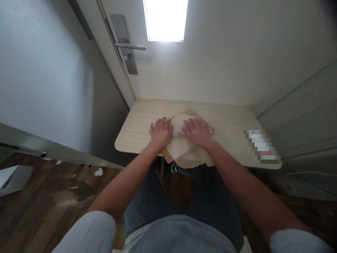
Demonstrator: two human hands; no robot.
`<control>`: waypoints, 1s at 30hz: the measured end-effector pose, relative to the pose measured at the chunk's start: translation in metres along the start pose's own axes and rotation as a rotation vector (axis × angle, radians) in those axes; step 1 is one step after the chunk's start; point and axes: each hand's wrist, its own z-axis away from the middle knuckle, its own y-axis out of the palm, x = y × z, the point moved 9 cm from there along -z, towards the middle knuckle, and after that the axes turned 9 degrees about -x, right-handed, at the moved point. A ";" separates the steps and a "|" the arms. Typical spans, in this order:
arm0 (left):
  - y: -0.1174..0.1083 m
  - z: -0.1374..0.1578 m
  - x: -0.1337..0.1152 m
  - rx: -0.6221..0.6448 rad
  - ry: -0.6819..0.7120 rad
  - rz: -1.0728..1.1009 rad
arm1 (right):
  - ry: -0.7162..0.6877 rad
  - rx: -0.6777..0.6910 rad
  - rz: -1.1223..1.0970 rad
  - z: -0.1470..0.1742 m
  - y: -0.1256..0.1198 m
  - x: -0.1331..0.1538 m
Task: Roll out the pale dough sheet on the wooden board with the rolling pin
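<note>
On the pale wooden table (139,119) lies a layered sheet of brown and cream paper (188,151), with its near edge hanging past the table's front. A whiter patch (178,123), perhaps a folded-over part or another sheet, shows between my hands. My left hand (162,131) rests palm down on the left side of the paper, fingers stretched out. Across from it, my right hand (197,130) presses flat on the right side with its fingers spread. Whatever lies under both palms is hidden.
A pixelated phone-like object (262,146) lies at the table's right end. Behind the table stands a door with a metal handle (131,46) and a bright window (165,21). A crumpled tissue (99,172) and a white box (17,177) are on the floor at left.
</note>
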 end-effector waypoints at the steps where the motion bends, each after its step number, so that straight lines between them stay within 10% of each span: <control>1: 0.002 -0.001 0.000 0.004 -0.006 -0.021 | 0.028 -0.014 0.032 -0.001 0.002 0.000; 30: 0.017 -0.093 0.037 -0.055 -0.056 -0.051 | 0.240 0.091 -0.057 -0.120 0.052 -0.016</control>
